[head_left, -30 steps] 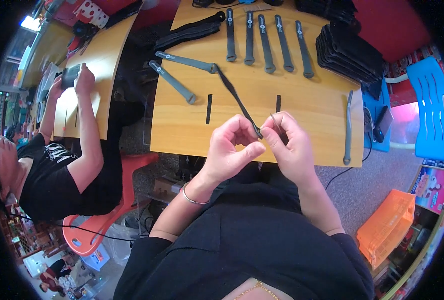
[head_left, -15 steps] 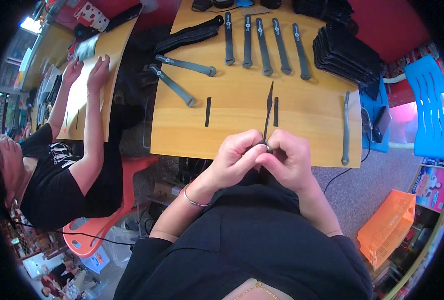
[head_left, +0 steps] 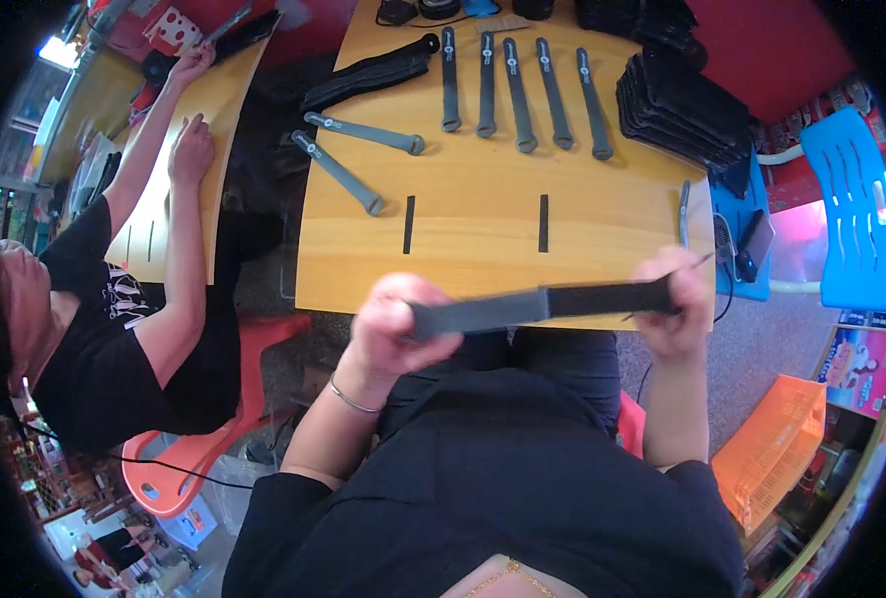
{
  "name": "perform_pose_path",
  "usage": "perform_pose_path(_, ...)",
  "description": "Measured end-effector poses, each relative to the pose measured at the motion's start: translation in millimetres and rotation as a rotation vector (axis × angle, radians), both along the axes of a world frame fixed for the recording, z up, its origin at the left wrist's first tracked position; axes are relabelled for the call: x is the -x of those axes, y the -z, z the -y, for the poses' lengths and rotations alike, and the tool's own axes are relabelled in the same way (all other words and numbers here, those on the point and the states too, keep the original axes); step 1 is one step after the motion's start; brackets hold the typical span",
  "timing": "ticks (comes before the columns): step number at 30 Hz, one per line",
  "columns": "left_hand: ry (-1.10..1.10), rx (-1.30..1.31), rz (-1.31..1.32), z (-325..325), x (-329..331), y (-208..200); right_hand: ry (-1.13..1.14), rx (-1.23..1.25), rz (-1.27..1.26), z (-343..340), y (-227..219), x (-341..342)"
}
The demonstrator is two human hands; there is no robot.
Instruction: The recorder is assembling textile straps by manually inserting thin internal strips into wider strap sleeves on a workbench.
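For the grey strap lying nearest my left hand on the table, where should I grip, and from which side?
Probably pinch its rounded near end, coming from your side: the strap lies slanting with that end toward you, where it is farther from the neighbouring strap.

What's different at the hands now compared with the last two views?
The left hand has moved left and the right hand right, so they're well apart instead of together. The grey-and-black strap now spans sideways between them, held by both. A co-worker's hand has reached farther up the neighbouring table. The row of five grey straps and black stack stayed put.
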State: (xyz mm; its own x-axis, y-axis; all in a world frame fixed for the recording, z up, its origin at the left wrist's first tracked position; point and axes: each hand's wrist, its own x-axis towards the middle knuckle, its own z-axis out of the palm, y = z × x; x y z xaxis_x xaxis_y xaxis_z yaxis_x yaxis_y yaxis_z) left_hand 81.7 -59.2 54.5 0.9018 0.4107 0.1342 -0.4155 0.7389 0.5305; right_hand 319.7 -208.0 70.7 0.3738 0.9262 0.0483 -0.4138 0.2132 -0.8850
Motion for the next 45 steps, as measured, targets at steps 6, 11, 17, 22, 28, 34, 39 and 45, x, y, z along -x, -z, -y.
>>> perform_pose_path(6,-0.225,0.301,0.144,-12.5,3.8,-2.3,0.091,-0.199,-0.279,40.3,10.2,-76.8)
perform_pose_path(11,-0.287,0.434,0.361,-29.8,14.8,-6.1,0.25,-0.4,-0.447,130.0,18.3,-154.2)
perform_pose_path(17,-0.35,0.29,0.271,-44.9,36.4,-10.6,0.52,-0.28,0.172,226.0,-37.2,-175.8)
perform_pose_path(22,-0.368,0.244,0.278,-44.5,35.6,-16.2,0.539,-0.197,0.402,202.3,-63.2,-173.1)
perform_pose_path(28,-0.403,0.092,0.382,-39.7,50.3,-41.2,0.391,-0.067,0.701,139.3,-78.8,-159.4)
perform_pose_path(34,-0.465,0.064,0.4,-36.2,65.6,-48.1,0.3,0.097,1.103,58.8,-70.6,-123.5)
perform_pose_path(39,-0.436,0.098,0.378,-40.1,64.6,-40.5,0.246,0.225,1.299,40.1,-60.3,-94.9)
perform_pose_path(45,-0.484,0.129,0.339,-39.4,63.2,-35.4,0.08,0.329,1.552,43.9,-7.1,-60.8)
